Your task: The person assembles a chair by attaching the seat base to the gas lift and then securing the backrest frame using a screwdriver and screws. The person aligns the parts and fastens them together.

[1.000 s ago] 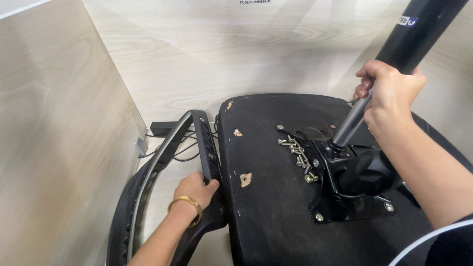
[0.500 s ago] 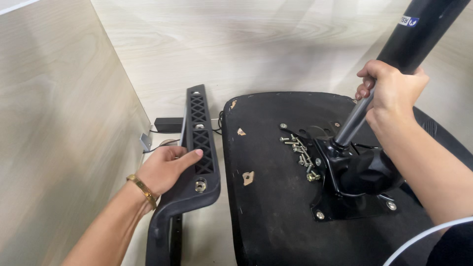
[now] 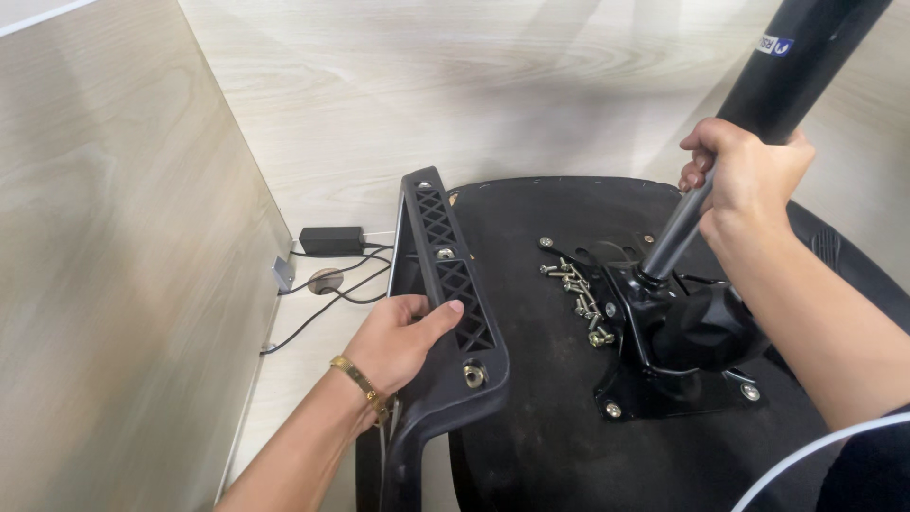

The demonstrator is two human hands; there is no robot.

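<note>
Two hands are engaged on an upturned chair seat point(image 3: 550, 446). Our left hand point(image 3: 403, 339) grips the black armrest bracket point(image 3: 445, 303), thumb across its latticed face, fingers wrapped around its left edge. The bracket lies along the seat's left edge, overlapping it. Our right hand point(image 3: 749, 175) is closed around the gas-lift column point(image 3: 682, 223), which rises from the black mechanism plate point(image 3: 678, 356) bolted at seat centre. Loose screws point(image 3: 578, 294) lie just left of the plate. Left of the bracket, floor space is narrow: a wooden panel point(image 3: 123, 284) stands near, with a power adapter point(image 3: 332, 240) and cables point(image 3: 327, 299) between. Far of the seat, pale floor point(image 3: 493, 85) lies open.
</note>
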